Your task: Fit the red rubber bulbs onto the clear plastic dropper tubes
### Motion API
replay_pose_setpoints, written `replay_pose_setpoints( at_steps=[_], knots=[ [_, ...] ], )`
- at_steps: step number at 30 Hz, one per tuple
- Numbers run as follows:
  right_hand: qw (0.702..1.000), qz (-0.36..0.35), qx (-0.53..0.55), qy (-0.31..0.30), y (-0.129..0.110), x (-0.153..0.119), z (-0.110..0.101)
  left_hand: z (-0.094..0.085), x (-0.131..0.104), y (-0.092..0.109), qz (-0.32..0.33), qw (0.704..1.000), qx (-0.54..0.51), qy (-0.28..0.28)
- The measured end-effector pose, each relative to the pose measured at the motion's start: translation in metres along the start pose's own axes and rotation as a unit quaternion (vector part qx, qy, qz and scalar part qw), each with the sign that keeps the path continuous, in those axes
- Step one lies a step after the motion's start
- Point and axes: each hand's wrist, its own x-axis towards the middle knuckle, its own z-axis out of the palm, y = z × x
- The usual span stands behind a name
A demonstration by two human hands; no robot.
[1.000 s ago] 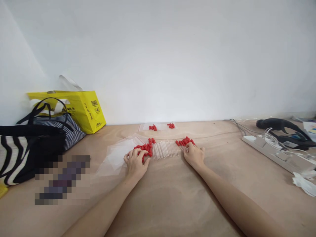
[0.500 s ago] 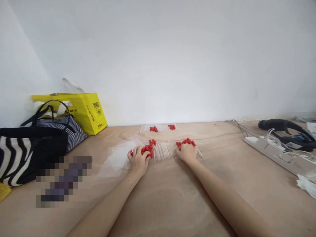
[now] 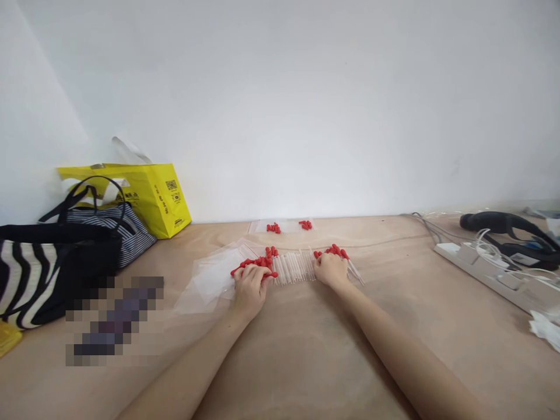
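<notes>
Thin clear droppers [image 3: 292, 267] with red rubber bulbs lie side by side in a row on the table, bulbs at both ends. My left hand [image 3: 251, 289] is closed at the row's left end, fingers curled against a cluster of red bulbs [image 3: 258, 261]; one bulb sticks out past the thumb. At the right end, my right hand [image 3: 330, 270] has its fingers curled down onto the droppers. More red bulbs [image 3: 336, 249] show just beyond its knuckles, and a few tubes [image 3: 356, 273] splay out to its right. My fingertips are largely hidden on both sides.
Flat clear plastic bags [image 3: 207, 280] overlap left of the row. Near the wall lies another clear bag [image 3: 286, 226] with red-bulbed droppers. A yellow bag [image 3: 168, 201] and a black striped bag [image 3: 56, 274] stand left. On the right are a power strip [image 3: 481, 269] and cables.
My left hand has shifted slightly right and nearer to me, uncovering more red bulbs beyond its fingers. My right hand stays almost in place at the right end.
</notes>
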Motion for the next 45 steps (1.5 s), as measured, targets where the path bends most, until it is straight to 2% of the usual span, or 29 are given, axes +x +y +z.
replay_pose_setpoints(
  at_steps=[4, 8, 10, 13, 17, 21, 25, 29, 35, 39, 45],
  knots=[
    [0.997, -0.067, 0.038, 0.016, 0.012, -0.019, -0.001, -0.003, -0.007, 0.009, 0.035, 0.998, -0.034, -0.045],
    [0.952, -0.241, 0.187, 0.024, 0.034, -0.045, 0.006, -0.003, -0.012, 0.016, 0.083, 0.990, -0.038, -0.103],
    [0.931, -0.289, 0.221, 0.038, 0.041, -0.055, 0.009, -0.002, -0.013, 0.019, 0.076, 0.989, -0.054, -0.110],
    [0.918, -0.323, 0.226, 0.047, 0.042, -0.064, 0.010, -0.003, -0.012, 0.021, 0.041, 0.988, -0.100, -0.109],
    [0.915, -0.349, 0.200, 0.015, 0.032, -0.069, 0.006, -0.005, -0.012, 0.021, 0.012, 0.986, -0.132, -0.103],
    [0.912, -0.361, 0.195, -0.007, 0.026, -0.073, 0.005, -0.005, -0.013, 0.019, 0.031, 0.989, -0.116, -0.090],
    [0.916, -0.351, 0.194, -0.006, 0.026, -0.074, 0.005, -0.002, -0.015, 0.020, 0.038, 0.985, -0.095, -0.140],
    [0.918, -0.344, 0.196, -0.008, 0.027, -0.073, 0.006, 0.002, -0.015, 0.026, 0.026, 0.975, -0.133, -0.176],
    [0.912, -0.353, 0.209, 0.010, 0.027, -0.073, 0.006, 0.006, -0.012, 0.027, 0.001, 0.965, -0.197, -0.171],
    [0.906, -0.357, 0.225, 0.015, 0.027, -0.074, 0.004, 0.003, -0.012, 0.024, 0.012, 0.975, -0.172, -0.141],
    [0.903, -0.365, 0.225, 0.026, 0.025, -0.074, 0.005, 0.001, -0.015, 0.023, -0.060, 0.965, -0.215, -0.138]
  ],
)
